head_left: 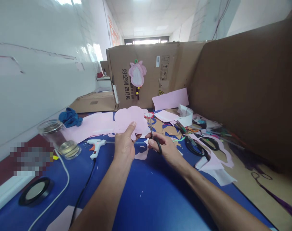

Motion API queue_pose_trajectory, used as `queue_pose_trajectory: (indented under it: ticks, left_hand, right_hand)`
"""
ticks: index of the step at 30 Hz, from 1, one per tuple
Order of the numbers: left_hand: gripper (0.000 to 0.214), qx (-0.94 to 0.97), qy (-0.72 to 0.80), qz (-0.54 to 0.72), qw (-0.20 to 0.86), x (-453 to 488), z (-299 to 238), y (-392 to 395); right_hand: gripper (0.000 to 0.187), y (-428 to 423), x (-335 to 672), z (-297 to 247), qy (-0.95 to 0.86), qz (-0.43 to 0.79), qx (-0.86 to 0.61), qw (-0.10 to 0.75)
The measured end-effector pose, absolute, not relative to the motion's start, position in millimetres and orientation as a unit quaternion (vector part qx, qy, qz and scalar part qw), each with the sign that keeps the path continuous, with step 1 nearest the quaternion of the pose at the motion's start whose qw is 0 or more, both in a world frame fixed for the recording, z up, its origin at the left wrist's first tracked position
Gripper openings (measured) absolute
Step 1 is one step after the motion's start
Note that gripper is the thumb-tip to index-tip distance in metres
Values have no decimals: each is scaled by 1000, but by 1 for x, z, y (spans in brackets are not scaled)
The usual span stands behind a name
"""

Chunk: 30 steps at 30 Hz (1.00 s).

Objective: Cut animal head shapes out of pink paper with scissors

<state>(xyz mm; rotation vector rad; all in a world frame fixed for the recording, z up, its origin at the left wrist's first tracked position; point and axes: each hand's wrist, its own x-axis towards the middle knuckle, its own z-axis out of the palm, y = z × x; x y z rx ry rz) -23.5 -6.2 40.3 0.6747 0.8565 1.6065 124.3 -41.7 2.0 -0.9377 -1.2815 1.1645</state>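
left hand (pixel 125 142) pinching paper (pixel 129 118) edge, scissors (pixel 150 127) beside

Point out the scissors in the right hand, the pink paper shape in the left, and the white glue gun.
Scissors (pixel 150 127): head view, on the metal blades.
Pink paper shape (pixel 128 119): head view, on its flat face.
White glue gun (pixel 97 146): head view, on its body.

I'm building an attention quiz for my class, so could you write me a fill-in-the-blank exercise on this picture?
1. The left hand grips a pink paper cutout, its ____ pressed on top.
2. The right hand holds scissors with ____ handles.
3. In the picture, the white glue gun lies ____ of the left hand.
4. The tabletop is ____.

Missing words: thumb; black; left; blue.
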Motion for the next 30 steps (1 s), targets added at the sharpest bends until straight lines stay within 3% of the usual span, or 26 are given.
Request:
queue_pose_trajectory:
  ticks: [9, 18, 30]
  left_hand:
    - [34, 271, 363, 679, 578, -20, 36, -8]
    - [42, 275, 353, 685, 575, -19, 33, -5]
    - [33, 273, 355, 682, 578, -19, 32, -5]
  right_hand:
    - [37, -39, 127, -7, -564, 479, -394, 546]
    - [52, -43, 127, 0, -557, 479, -422, 531]
    - [54, -42, 129, -4, -574, 465, -423, 525]
